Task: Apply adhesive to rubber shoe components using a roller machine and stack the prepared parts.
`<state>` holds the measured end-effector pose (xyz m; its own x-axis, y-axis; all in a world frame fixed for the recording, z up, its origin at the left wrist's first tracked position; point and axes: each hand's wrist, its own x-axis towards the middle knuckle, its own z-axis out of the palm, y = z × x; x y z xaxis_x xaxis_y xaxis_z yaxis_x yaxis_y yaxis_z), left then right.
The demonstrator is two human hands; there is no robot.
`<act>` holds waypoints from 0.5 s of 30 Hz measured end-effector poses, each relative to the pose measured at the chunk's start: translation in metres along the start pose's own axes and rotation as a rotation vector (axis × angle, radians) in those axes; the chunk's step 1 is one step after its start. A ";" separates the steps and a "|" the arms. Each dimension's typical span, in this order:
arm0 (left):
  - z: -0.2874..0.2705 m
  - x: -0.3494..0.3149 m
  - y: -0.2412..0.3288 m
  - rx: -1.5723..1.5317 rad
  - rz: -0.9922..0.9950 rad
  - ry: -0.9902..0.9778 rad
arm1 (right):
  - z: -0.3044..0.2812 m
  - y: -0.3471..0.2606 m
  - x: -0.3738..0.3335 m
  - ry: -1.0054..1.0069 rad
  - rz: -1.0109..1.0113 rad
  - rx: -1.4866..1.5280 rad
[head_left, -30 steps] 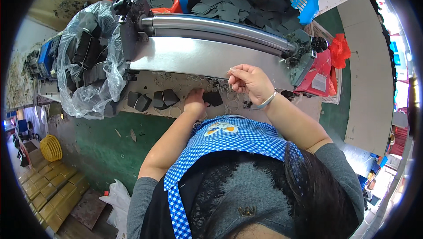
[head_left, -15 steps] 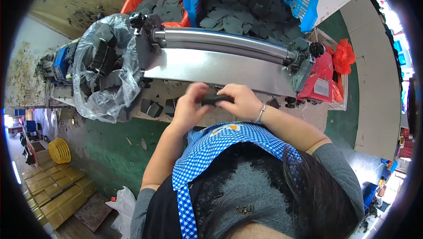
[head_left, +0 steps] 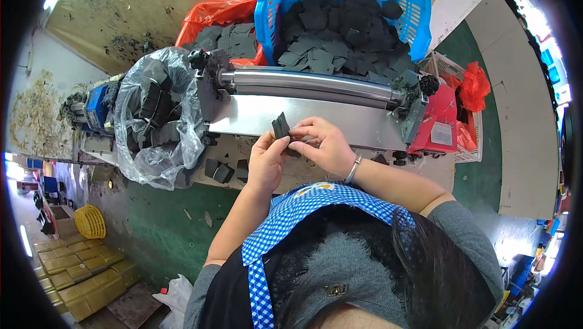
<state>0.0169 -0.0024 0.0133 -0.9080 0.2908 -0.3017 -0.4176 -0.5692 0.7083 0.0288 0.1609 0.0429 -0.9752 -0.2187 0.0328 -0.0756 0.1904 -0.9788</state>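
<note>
Both hands meet over the workbench in front of a steel roller machine (head_left: 306, 83). My left hand (head_left: 266, 160) pinches a small dark flat piece (head_left: 280, 127) that stands on edge between thumb and fingers. My right hand (head_left: 325, 145), with a bracelet at the wrist, grips dark pieces (head_left: 299, 144) right beside it, its fingers touching the left hand's piece. A flat steel plate (head_left: 352, 121) of the machine lies just beyond the hands.
A blue basket (head_left: 276, 10) heaped with dark pieces stands behind the roller. A red bag (head_left: 218, 12) of the same pieces sits left of it, and a clear plastic bag (head_left: 155, 116) of dark blocks further left. Loose pieces (head_left: 221, 171) lie on the bench. A red sack (head_left: 473, 86) sits right.
My left hand picked a dark piece off the bench and rose to join the right hand. Both hands now hold the pieces higher, against the steel plate.
</note>
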 end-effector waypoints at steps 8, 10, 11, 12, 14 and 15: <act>0.013 0.002 0.013 -0.102 -0.167 -0.099 | -0.003 0.005 0.005 0.113 -0.057 0.037; 0.008 0.002 0.008 -0.066 -0.142 -0.093 | -0.003 0.006 0.004 0.123 -0.075 0.022; 0.006 0.002 0.005 -0.034 -0.114 -0.086 | -0.003 0.008 0.004 0.119 -0.094 -0.043; 0.004 0.001 0.004 -0.033 -0.115 -0.091 | -0.003 0.009 0.004 0.114 -0.112 -0.108; 0.001 0.000 -0.001 0.052 -0.058 -0.088 | 0.000 0.009 0.005 0.117 -0.064 -0.029; 0.001 0.001 -0.001 0.094 -0.028 -0.085 | 0.000 0.010 0.005 0.116 -0.015 0.053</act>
<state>0.0168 -0.0004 0.0128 -0.8880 0.3724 -0.2699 -0.4343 -0.4863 0.7582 0.0228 0.1614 0.0335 -0.9918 -0.1085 0.0678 -0.0824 0.1361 -0.9873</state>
